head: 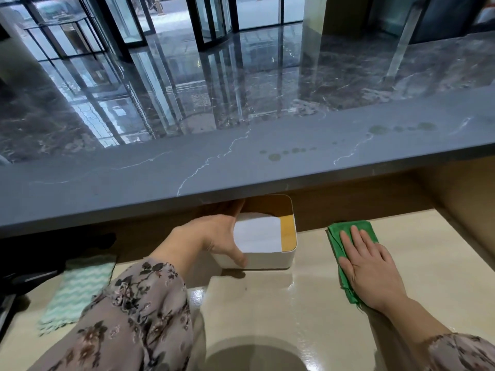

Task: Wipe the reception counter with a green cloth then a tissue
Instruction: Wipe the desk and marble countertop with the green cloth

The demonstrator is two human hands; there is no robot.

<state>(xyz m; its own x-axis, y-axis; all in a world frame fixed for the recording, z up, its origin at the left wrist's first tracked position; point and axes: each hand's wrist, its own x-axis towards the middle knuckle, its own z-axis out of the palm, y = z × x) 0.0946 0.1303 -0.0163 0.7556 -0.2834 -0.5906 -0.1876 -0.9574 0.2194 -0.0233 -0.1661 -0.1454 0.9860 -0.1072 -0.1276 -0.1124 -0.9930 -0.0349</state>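
Partly hidden, tissue box [267, 259], left fingers [237, 208]

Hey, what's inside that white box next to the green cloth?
White tissue shows in the white box, beside an orange-brown surface. The left hand grips the box and covers its left edge; anything beneath the top sheet is hidden.

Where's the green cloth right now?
In the head view, the green cloth lies on the desk, right side, under the right hand, beside the tissue box.
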